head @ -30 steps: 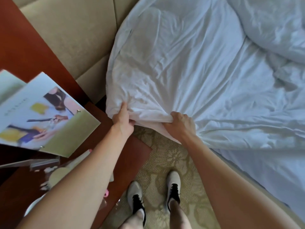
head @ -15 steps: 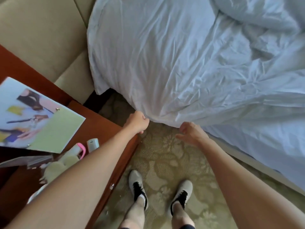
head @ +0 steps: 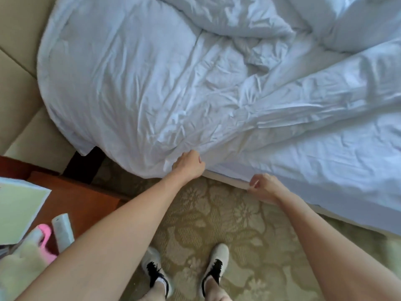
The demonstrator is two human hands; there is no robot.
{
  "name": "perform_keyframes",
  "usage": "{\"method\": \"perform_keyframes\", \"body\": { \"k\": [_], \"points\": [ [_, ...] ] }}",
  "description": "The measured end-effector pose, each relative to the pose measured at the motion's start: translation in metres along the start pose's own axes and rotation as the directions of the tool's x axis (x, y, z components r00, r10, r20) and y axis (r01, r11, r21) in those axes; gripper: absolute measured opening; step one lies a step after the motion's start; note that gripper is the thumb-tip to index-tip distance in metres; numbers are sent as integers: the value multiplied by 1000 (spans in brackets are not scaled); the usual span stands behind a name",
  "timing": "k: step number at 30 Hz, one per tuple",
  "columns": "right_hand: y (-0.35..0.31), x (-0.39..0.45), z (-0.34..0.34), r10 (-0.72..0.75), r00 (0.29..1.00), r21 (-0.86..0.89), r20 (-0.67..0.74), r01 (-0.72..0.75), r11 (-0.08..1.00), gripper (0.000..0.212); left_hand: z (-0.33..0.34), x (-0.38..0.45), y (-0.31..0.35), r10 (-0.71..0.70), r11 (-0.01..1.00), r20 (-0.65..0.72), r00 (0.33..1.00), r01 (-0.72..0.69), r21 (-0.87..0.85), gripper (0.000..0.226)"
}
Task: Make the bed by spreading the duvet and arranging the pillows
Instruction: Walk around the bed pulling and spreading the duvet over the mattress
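The white duvet (head: 134, 83) lies crumpled over the left part of the bed, with a bunched ridge toward the top middle. My left hand (head: 189, 163) grips the duvet's lower edge where it hangs over the side of the bed. My right hand (head: 263, 187) hovers by the beige trim of the bed's edge (head: 225, 178), its fingers loosely curled and holding nothing I can see. The bare white sheet (head: 325, 170) shows to the right. A white pillow (head: 360, 20) sits at the top right, partly cut off.
A red-brown wooden table (head: 82, 198) stands at the left with a green paper (head: 19, 209), a pink object (head: 46, 233) and a white cylinder (head: 63, 231). Beige padded panels (head: 19, 101) rise behind it. I stand on patterned carpet (head: 217, 220).
Both hands let go of the duvet edge and shifted right along the bed. My left hand has taken the edge again; the view has swung toward the bed's middle.
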State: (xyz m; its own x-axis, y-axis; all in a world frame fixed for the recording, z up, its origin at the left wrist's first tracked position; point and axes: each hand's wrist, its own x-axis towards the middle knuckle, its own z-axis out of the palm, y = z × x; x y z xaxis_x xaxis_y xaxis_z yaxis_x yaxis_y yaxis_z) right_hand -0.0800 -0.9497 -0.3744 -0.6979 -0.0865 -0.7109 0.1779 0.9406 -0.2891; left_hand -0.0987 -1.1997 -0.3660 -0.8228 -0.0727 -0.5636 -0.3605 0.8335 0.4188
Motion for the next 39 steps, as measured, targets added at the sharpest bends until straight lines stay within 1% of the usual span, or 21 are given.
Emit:
{"method": "perform_keyframes", "body": {
  "k": [4, 7, 9, 11, 13, 15, 17, 19, 21, 24, 27, 29, 30, 32, 34, 36, 38, 39],
  "points": [
    [71, -2, -37, 39, 997, 49, -68, -36, 998, 19, 26, 14, 84, 85, 992, 44, 995, -89, 94, 17],
    [110, 2, -57, 64, 990, 74, -122, -55, 996, 26, 46, 24, 133, 170, 969, 68, 983, -180, 170, 17],
    [129, 8, -69, 65, 985, 92, -159, -51, 994, 30, 58, 31, 161, 238, 941, 57, 970, -244, 236, 21],
    [144, 15, -78, 46, 979, 101, -196, -26, 995, 33, 70, 43, 183, 309, 910, 39, 950, -307, 280, 33],
    [155, 24, -89, 29, 972, 81, -233, -10, 997, 38, 83, 60, 202, 372, 875, 38, 927, -364, 321, 55],
    [165, 37, -102, -3, 963, 12, -271, 7, 1000, 45, 92, 82, 221, 427, 832, 25, 904, -404, 380, 73],
    [173, 55, -123, -60, 952, -102, -301, 31, 994, 54, 96, 105, 240, 457, 796, 13, 889, -416, 440, 85],
    [180, 81, -149, -120, 942, -227, -313, 49, 973, 66, 100, 129, 258, 432, 782, 50, 900, -402, 476, 97],
    [186, 114, -173, -158, 935, -329, -317, 48, 943, 84, 107, 154, 274, 351, 779, 130, 927, -366, 509, 110],
    [194, 170, -207, -188, 952, -498, -241, 45, 866, 113, 114, 191, 297, 223, 785, 224, 949, -311, 537, 125],
    [206, 214, -218, -172, 970, -585, -171, 41, 810, 127, 127, 220, 307, 174, 780, 234, 957, -279, 560, 136],
    [212, 233, -216, -168, 978, -619, -124, 56, 784, 131, 133, 232, 306, 169, 743, 240, 956, -284, 606, 140],
    [216, 241, -213, -180, 976, -620, -121, 68, 782, 130, 136, 236, 305, 172, 715, 242, 955, -290, 636, 140],
    [223, 254, -206, -252, 954, -599, -163, 107, 794, 122, 141, 240, 307, 203, 649, 214, 956, -295, 702, 133],
    [227, 266, -202, -341, 912, -601, -228, 143, 786, 106, 143, 244, 310, 264, 613, 178, 948, -307, 728, 113],
    [227, 276, -201, -432, 853, -604, -292, 185, 775, 78, 139, 250, 313, 299, 639, 152, 942, -317, 701, 89],
    [224, 280, -205, -464, 836, -567, -294, 238, 789, 42, 127, 252, 315, 301, 685, 154, 941, -326, 652, 66],
    [224, 279, -206, -479, 831, -559, -283, 263, 786, 32, 121, 250, 317, 286, 699, 168, 943, -325, 637, 56]
  ]
}}
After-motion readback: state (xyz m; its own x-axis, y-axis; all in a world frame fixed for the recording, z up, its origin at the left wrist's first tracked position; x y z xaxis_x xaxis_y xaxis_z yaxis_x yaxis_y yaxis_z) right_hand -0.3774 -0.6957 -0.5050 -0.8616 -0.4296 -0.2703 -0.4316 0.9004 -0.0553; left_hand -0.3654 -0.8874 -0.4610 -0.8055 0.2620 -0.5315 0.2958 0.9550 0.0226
